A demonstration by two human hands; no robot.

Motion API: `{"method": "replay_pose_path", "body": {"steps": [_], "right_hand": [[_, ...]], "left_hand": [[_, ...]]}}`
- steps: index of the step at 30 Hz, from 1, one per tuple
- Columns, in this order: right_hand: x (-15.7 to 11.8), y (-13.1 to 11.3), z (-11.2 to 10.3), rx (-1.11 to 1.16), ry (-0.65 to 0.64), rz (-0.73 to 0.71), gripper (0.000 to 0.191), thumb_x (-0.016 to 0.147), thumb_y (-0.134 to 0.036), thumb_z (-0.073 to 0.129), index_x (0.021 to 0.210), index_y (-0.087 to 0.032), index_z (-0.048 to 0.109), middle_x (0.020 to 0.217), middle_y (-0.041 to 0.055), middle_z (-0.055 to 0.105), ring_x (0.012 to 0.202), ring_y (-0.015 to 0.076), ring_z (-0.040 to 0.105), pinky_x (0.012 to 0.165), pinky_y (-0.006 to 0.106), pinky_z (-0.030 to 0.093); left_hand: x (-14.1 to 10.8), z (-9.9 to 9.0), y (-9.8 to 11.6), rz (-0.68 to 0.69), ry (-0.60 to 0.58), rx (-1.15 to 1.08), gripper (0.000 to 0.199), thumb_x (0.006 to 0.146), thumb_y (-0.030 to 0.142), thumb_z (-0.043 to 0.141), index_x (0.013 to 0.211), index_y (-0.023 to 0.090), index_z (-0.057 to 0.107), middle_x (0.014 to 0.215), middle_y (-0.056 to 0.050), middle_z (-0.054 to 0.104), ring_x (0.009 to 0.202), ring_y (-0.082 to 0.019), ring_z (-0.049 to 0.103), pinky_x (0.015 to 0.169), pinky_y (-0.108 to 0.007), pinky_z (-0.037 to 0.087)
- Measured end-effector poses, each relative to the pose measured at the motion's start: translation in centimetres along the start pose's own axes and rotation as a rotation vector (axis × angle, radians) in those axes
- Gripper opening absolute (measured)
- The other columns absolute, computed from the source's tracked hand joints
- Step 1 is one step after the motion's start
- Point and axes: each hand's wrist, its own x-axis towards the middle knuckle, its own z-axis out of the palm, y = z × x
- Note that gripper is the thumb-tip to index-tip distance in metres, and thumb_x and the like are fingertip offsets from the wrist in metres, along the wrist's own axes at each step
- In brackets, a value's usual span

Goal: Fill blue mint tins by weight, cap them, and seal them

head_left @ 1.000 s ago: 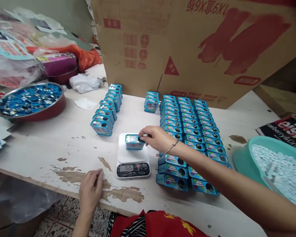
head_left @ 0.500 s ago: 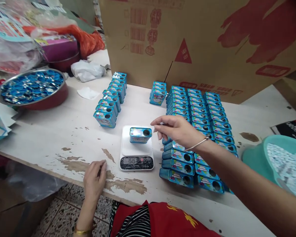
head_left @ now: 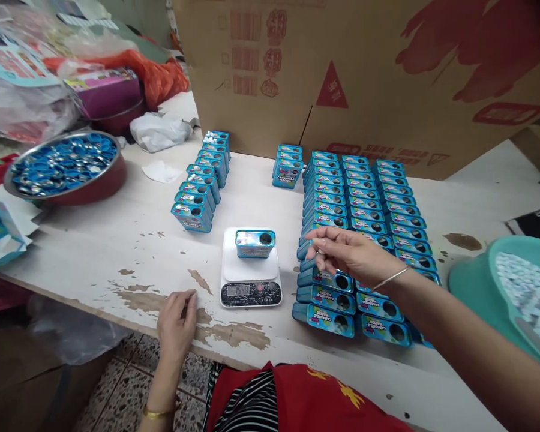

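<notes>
A blue tin [head_left: 255, 244] with a round dark hole in its top stands on the white digital scale [head_left: 251, 271], whose display is lit. Over the rows of blue tins [head_left: 326, 318] on the right hovers my right hand [head_left: 342, 252], its fingers closed in a pinch; a small white thing shows at the fingertips. My left hand [head_left: 177, 318] rests at the table's front edge, left of the scale, with thumb and curled fingers apart and nothing held.
Another row of tins [head_left: 192, 216] stands left of the scale, some with white pellets on top. Blue caps fill a metal bowl [head_left: 67, 198] at the left. A teal basin [head_left: 472, 276] of white pieces is at the right. A large carton [head_left: 364, 78] stands behind.
My right hand has moved right, away from the tin on the scale, to above the rows of tins. The display's reading has changed. My left hand has barely moved.
</notes>
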Motion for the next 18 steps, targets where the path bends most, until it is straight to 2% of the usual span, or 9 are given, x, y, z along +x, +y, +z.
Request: {"method": "replay_pose_path", "body": {"steps": [5, 7, 9, 12, 14, 16, 18], "right_hand": [[0.4, 0.1, 1.5, -0.073, -0.074, -0.025, 0.041, 0.072, -0.052, 0.07, 0.083, -0.017, 0.054, 0.068, 0.0012, 0.063, 0.045, 0.006, 0.046, 0.037, 0.018, 0.027], [0.3, 0.3, 1.9, -0.082, -0.086, -0.025, 0.041, 0.073, -0.054, 0.069, 0.08, -0.017, 0.053, 0.066, 0.0008, 0.062, 0.043, 0.0052, 0.042, 0.037, 0.018, 0.024], [0.0, 0.4, 2.2, -0.078, -0.09, -0.017, 0.041, 0.074, -0.055, 0.068, 0.078, -0.017, 0.052, 0.063, 0.0, 0.061, 0.042, 0.0046, 0.04, 0.038, 0.018, 0.022], [-1.0, 0.3, 2.2, -0.058, -0.083, -0.013, 0.043, 0.074, -0.057, 0.066, 0.077, -0.017, 0.05, 0.06, -0.0015, 0.059, 0.04, 0.0041, 0.037, 0.038, 0.019, 0.018], [-2.0, 0.1, 1.8, -0.045, -0.075, -0.025, 0.044, 0.075, -0.059, 0.065, 0.075, -0.018, 0.049, 0.058, -0.002, 0.057, 0.04, 0.0042, 0.036, 0.038, 0.019, 0.017], [-3.2, -0.1, 1.1, -0.035, -0.047, -0.04, 0.046, 0.075, -0.06, 0.064, 0.074, -0.018, 0.048, 0.059, -0.0018, 0.057, 0.041, 0.0045, 0.036, 0.039, 0.02, 0.018], [-4.7, -0.2, 0.1, -0.02, 0.006, -0.057, 0.045, 0.077, -0.061, 0.063, 0.075, -0.018, 0.048, 0.06, -0.0016, 0.057, 0.042, 0.0047, 0.036, 0.04, 0.02, 0.018]], "left_hand": [[-0.3, -0.1, -0.1, -0.004, -0.005, -0.003, 0.015, 0.091, 0.028, 0.05, 0.097, 0.019, 0.061, 0.087, -0.004, 0.061, 0.081, -0.017, 0.058, 0.075, -0.03, 0.046], [0.0, -0.4, 0.5, -0.005, 0.004, -0.022, 0.016, 0.091, 0.029, 0.05, 0.1, 0.019, 0.06, 0.088, -0.004, 0.06, 0.08, -0.017, 0.058, 0.074, -0.03, 0.047], [1.3, -0.9, 1.9, 0.048, 0.047, -0.011, 0.022, 0.09, 0.03, 0.052, 0.108, 0.02, 0.058, 0.094, -0.006, 0.059, 0.087, -0.019, 0.058, 0.079, -0.032, 0.047], [5.1, -1.6, 5.0, 0.258, 0.069, 0.074, 0.052, 0.084, 0.037, 0.061, 0.13, 0.02, 0.045, 0.118, -0.013, 0.054, 0.111, -0.027, 0.052, 0.093, -0.041, 0.042], [8.5, -1.7, 7.1, 0.425, -0.033, 0.139, 0.071, 0.081, 0.043, 0.064, 0.14, 0.02, 0.033, 0.132, -0.017, 0.047, 0.122, -0.031, 0.045, 0.099, -0.045, 0.037], [12.1, -1.4, 9.0, 0.573, -0.203, 0.176, 0.067, 0.084, 0.04, 0.06, 0.141, 0.02, 0.031, 0.129, -0.015, 0.052, 0.119, -0.029, 0.049, 0.097, -0.044, 0.037], [15.6, -0.6, 10.5, 0.668, -0.356, 0.192, 0.048, 0.088, 0.03, 0.055, 0.133, 0.022, 0.04, 0.114, -0.01, 0.061, 0.105, -0.024, 0.057, 0.09, -0.039, 0.04]]}}
